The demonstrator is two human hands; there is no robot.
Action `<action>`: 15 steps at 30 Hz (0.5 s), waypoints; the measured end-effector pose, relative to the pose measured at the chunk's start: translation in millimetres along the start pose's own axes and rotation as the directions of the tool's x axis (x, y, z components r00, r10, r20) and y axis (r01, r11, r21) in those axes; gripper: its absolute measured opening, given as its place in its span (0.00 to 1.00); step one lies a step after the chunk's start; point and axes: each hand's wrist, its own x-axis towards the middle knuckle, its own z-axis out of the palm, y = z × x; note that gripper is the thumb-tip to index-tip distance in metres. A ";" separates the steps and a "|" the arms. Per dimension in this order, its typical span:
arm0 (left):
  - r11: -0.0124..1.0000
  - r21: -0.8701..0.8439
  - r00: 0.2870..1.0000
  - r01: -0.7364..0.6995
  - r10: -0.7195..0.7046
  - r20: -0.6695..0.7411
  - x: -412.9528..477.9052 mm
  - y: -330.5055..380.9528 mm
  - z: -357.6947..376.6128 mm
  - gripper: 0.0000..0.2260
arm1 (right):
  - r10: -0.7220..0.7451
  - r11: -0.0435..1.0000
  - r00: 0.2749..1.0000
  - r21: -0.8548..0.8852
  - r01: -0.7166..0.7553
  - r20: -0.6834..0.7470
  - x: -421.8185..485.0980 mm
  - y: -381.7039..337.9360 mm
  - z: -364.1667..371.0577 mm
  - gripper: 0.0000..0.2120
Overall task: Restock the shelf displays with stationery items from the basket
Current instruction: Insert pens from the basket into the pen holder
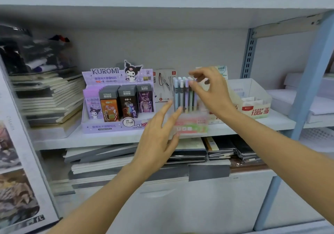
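Note:
A pink and green display box (191, 125) stands on the middle shelf (101, 140), with several pastel pens (184, 96) upright in it. My right hand (211, 91) is at the pen tops, thumb and fingers curled around the rightmost pens. My left hand (159, 140) reaches toward the box with fingers straight and spread, its fingertips near the box's left side and the lower part of the pens. The box and pens are blurred. No basket is in view.
A purple Kuromi lead display (115, 98) stands just left of the pen box. A white carton with red print (253, 103) sits to the right. Stacked notebooks (48, 98) fill the shelf's left end and the shelf below. A blue upright post (307, 89) borders the right.

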 end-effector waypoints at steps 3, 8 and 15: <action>0.997 -0.040 0.992 0.059 -0.063 -0.109 -42.3 -9.1 12.5 0.20 | -0.130 0.973 0.992 0.192 0.128 -0.001 -40.2 -28.1 11.8 0.05; 0.970 -0.053 0.971 0.239 -0.240 -0.005 -159.6 -32.7 62.2 0.14 | -0.146 0.944 0.848 0.328 -0.035 0.510 -156.6 -32.0 80.5 0.05; 0.784 0.207 0.570 0.585 -0.579 0.583 -342.2 -44.9 123.5 0.17 | 0.180 0.943 0.271 -0.087 -0.322 0.946 -346.6 52.9 177.4 0.09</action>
